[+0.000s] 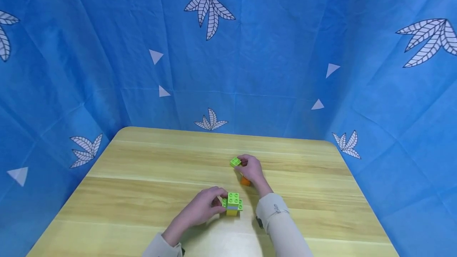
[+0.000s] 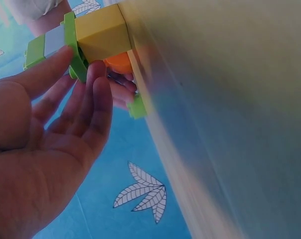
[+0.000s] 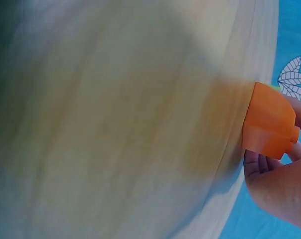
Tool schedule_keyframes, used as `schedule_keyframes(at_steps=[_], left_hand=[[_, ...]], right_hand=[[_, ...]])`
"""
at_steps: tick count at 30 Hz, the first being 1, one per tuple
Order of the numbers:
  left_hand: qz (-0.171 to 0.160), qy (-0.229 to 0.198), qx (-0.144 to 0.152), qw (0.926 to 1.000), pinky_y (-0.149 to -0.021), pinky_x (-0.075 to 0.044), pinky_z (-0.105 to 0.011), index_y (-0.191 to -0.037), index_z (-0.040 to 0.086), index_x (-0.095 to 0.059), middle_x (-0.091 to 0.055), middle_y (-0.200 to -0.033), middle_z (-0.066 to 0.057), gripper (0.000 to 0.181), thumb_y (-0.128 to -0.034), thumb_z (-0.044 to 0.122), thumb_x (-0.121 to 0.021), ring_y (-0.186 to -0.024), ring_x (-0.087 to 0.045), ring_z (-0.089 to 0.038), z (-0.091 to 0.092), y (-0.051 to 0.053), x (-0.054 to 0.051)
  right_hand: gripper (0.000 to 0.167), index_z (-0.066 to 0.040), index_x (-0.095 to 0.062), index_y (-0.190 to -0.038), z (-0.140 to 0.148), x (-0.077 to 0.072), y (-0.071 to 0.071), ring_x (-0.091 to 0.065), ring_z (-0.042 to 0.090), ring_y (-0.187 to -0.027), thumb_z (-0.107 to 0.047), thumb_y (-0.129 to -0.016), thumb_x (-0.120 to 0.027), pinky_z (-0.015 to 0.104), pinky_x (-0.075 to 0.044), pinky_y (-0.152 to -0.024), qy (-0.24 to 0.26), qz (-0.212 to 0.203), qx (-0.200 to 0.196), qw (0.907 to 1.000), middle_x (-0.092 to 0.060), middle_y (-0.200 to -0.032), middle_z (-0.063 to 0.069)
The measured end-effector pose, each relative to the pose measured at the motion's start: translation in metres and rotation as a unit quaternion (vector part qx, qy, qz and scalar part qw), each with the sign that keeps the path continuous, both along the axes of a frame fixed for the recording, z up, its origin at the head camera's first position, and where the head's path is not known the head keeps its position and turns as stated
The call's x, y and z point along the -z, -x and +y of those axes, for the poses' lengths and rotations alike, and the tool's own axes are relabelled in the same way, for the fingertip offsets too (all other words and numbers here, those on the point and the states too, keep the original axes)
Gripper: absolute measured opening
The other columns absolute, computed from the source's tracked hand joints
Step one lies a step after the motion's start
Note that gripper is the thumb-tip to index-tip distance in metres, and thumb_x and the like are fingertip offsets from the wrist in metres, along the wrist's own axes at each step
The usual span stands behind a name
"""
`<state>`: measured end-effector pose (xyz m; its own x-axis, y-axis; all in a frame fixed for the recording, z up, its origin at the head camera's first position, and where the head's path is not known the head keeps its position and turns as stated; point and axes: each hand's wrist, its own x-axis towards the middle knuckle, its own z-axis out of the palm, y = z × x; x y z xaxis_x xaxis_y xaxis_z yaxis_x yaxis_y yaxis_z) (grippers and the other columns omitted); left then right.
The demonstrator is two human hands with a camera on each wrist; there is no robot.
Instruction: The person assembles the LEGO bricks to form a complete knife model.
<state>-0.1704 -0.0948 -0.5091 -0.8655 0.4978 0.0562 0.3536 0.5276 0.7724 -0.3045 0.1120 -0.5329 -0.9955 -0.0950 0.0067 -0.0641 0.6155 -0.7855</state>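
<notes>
My left hand (image 1: 206,205) pinches the left side of a small upright stack of toy building bricks. A yellow block (image 2: 103,32) forms its base, with a wider green plate (image 2: 75,47), a grey-blue brick (image 2: 54,40) and a green studded brick (image 1: 233,198) above. The base stands on the table. Farther back, my right hand (image 1: 251,168) has thumb and finger at the right side of a separate green brick (image 1: 235,162), seemingly pinching it. An orange rounded brick (image 3: 270,122) sits on the table just below that hand, partly covered by it in the head view.
The light wood table (image 1: 153,158) has rounded far corners. Blue cloth (image 1: 250,62) with white leaf prints hangs behind it and along both sides.
</notes>
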Motion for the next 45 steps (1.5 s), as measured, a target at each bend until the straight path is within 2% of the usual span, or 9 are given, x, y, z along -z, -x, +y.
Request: schedule_keyframes(at_steps=[8, 19, 25, 30, 35, 45], left_hand=[[-0.003, -0.007, 0.002, 1.0000, -0.078, -0.056, -0.020, -0.119, 0.008, -0.069, -0.070, -0.115, -0.004, 0.031, -0.0901, 0.008, -0.078, -0.086, -0.065, -0.005, 0.000, -0.001, -0.001], [-0.001, -0.002, 0.000, 1.0000, -0.078, -0.056, -0.019, -0.121, 0.007, -0.069, -0.070, -0.116, -0.005, 0.033, -0.0895, 0.008, -0.079, -0.087, -0.065, -0.005, -0.001, -0.002, -0.002], [0.000, -0.003, 0.008, 1.0000, -0.079, -0.056, -0.018, -0.121, 0.008, -0.069, -0.070, -0.117, -0.006, 0.033, -0.0903, 0.009, -0.078, -0.088, -0.066, -0.006, -0.001, -0.001, -0.003], [0.010, 0.007, 0.007, 0.9999, -0.078, -0.056, -0.019, -0.122, 0.008, -0.068, -0.070, -0.118, -0.006, 0.032, -0.0905, 0.009, -0.078, -0.088, -0.066, -0.006, -0.002, -0.002, -0.002], [0.005, 0.010, 0.005, 0.9999, -0.078, -0.056, -0.018, -0.122, 0.009, -0.068, -0.070, -0.118, -0.006, 0.032, -0.0909, 0.010, -0.077, -0.087, -0.065, -0.004, -0.001, -0.002, -0.002], [0.001, 0.005, 0.007, 1.0000, -0.078, -0.055, -0.017, -0.122, 0.009, -0.068, -0.070, -0.119, -0.006, 0.032, -0.0912, 0.009, -0.077, -0.088, -0.065, -0.004, -0.001, -0.001, -0.001]], right_hand=[[0.039, -0.002, -0.070, -0.128, -0.002, -0.003, 0.000, -0.068, 0.029, -0.104, -0.006, -0.090, -0.079, 0.042, -0.059, -0.089, 0.001, -0.004, 0.000, 1.0000, -0.072, -0.112, 0.016], [0.037, -0.002, -0.067, -0.132, 0.003, -0.006, -0.002, -0.067, 0.030, -0.108, -0.009, -0.096, -0.073, 0.043, -0.059, -0.091, 0.004, -0.011, -0.009, 0.9999, -0.071, -0.118, 0.017], [0.036, -0.001, -0.067, -0.131, 0.008, -0.015, -0.010, -0.068, 0.031, -0.108, -0.009, -0.096, -0.072, 0.044, -0.059, -0.091, 0.017, -0.002, -0.016, 0.9997, -0.070, -0.119, 0.018], [0.037, -0.002, -0.067, -0.132, 0.010, -0.019, -0.016, -0.068, 0.028, -0.106, -0.011, -0.097, -0.071, 0.042, -0.059, -0.092, 0.025, 0.002, -0.032, 0.9992, -0.070, -0.119, 0.016], [0.036, -0.001, -0.067, -0.131, 0.013, -0.023, -0.024, -0.068, 0.026, -0.103, -0.010, -0.097, -0.071, 0.042, -0.059, -0.091, 0.029, 0.012, -0.048, 0.9984, -0.070, -0.116, 0.015], [0.035, -0.004, -0.069, -0.129, 0.017, -0.040, -0.045, -0.068, 0.024, -0.102, -0.006, -0.095, -0.073, 0.042, -0.059, -0.092, 0.044, 0.034, -0.071, 0.9959, -0.068, -0.113, 0.012]])
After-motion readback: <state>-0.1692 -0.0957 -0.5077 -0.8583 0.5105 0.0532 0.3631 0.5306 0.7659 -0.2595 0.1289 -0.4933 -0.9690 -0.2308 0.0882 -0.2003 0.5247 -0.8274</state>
